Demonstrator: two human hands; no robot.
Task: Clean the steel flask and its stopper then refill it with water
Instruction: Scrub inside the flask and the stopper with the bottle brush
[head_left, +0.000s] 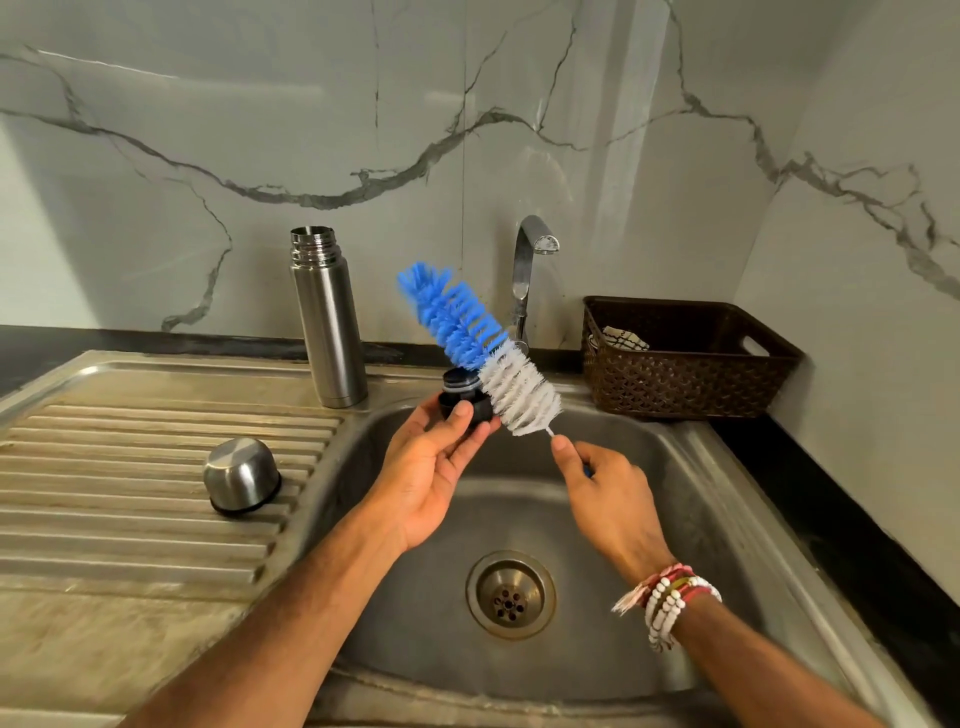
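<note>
The open steel flask (327, 317) stands upright on the sink's back ledge, left of the tap. My left hand (435, 470) holds the black stopper (464, 395) over the sink basin (649, 467), thumb on its rim. My right hand (608, 493) grips the thin handle of a bottle brush (480, 345) with blue and white bristles. The brush slants up to the left and its white bristles lie against the stopper. The flask's steel cup lid (241, 483) sits upside down on the ribbed drainboard (130, 467).
The steel tap (527, 275) rises behind the basin with no water running. A brown woven basket (685, 358) holding a cloth stands at the back right. The drain (511, 595) lies in the basin's middle. A dark counter edge runs along the right.
</note>
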